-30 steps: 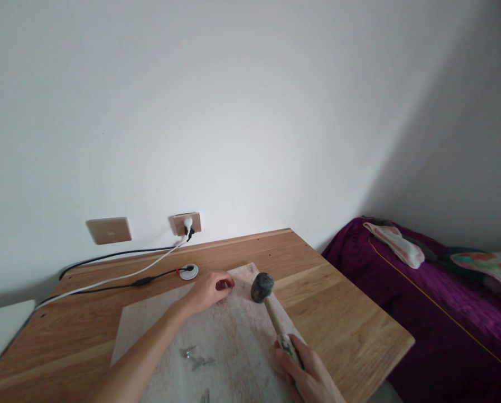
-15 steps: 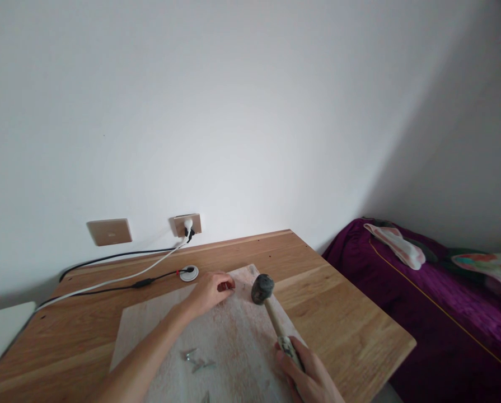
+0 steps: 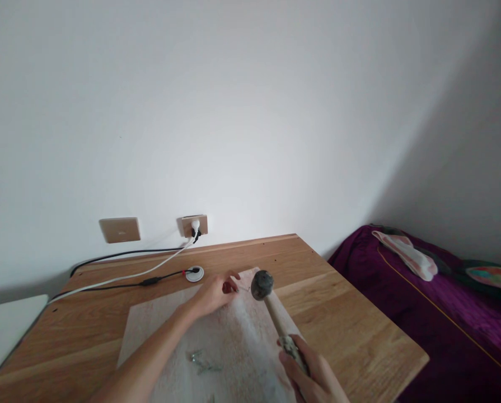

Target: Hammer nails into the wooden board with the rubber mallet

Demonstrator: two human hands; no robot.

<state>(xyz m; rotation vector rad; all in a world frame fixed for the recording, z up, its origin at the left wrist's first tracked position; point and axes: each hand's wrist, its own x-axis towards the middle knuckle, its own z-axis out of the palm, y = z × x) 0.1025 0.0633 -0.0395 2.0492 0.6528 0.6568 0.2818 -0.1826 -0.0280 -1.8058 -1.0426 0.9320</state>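
Note:
My right hand (image 3: 311,369) is closed round the handle of a mallet (image 3: 262,285) with a dark, rounded head and a pale, worn shaft. The head hovers over the far right part of a whitish board (image 3: 170,330). By the board's far edge, my left hand (image 3: 216,292) has its fingers curled in, thumb and forefinger near each other. Whatever they hold is too small to make out. A thin mark, perhaps a nail, shows just right of these fingertips. Several silvery nail-like pieces (image 3: 204,362) lie blurred on the board nearer me.
Under the board is a wooden table (image 3: 342,313) against a white wall. Black and white cables (image 3: 128,277) cross its left side, near a round white grommet (image 3: 195,273) and a wall socket (image 3: 193,225). A purple-covered bed (image 3: 384,291) stands right.
My left hand has shifted slightly right over the board, its forefinger more stretched out. The mallet stays raised in my right hand, nearly the same. The view has turned a little left.

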